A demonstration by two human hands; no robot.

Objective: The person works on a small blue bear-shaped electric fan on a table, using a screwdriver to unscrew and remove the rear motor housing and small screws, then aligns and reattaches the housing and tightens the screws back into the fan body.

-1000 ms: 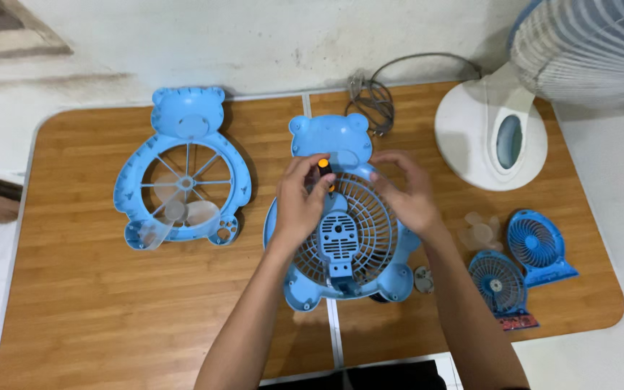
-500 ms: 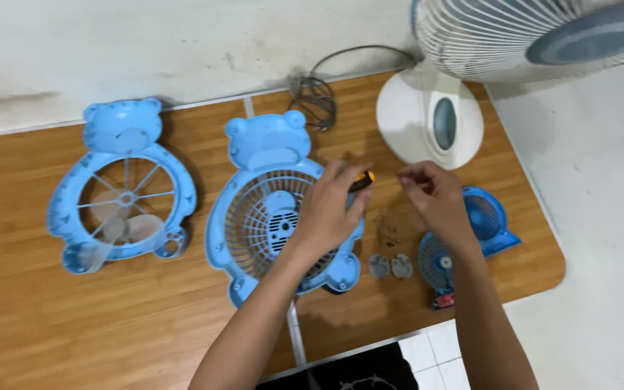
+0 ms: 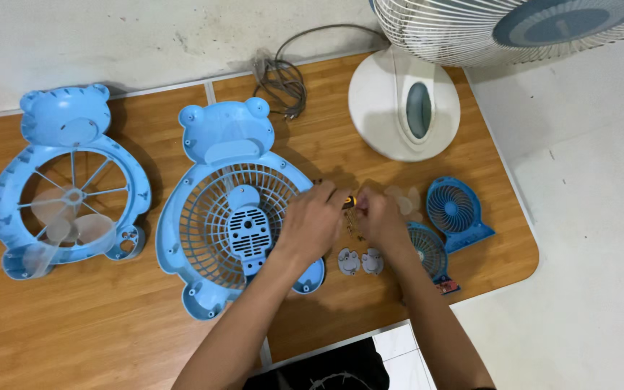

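The wooden counter [image 3: 95, 339] carries a bear-shaped blue fan taken apart into pieces, and, judging by how they lie, the stripping-down is well along. At the far right stands a big white fan [image 3: 406, 101], apparently no part of the work in hand. The front shell [image 3: 66, 195] of the bear fan lies apart at the left, with clear blades [image 3: 63, 231] resting in its ring, while the rear grille [image 3: 229, 209] with its motor housing lies face up in the middle (its bear head pointing away from the person). Two small blue fan parts [image 3: 456, 213] sit at the right edge, and two small pale round feet [image 3: 360, 261] lie just in front of the hands. A grey cord [image 3: 282, 76] is coiled at the back. What remains, as far as I can judge, is the small hardware.

The left hand [image 3: 312, 227] has its grip closed on a small screwdriver [image 3: 349, 202] with an orange and black handle, held just beside the grille's right rim. The right hand [image 3: 380, 220] meets it, fingertips pinched together at the tool's tip; whether they hold a screw I cannot tell. A few tiny dark bits [image 3: 354, 227] lie on the counter just beneath the two hands.
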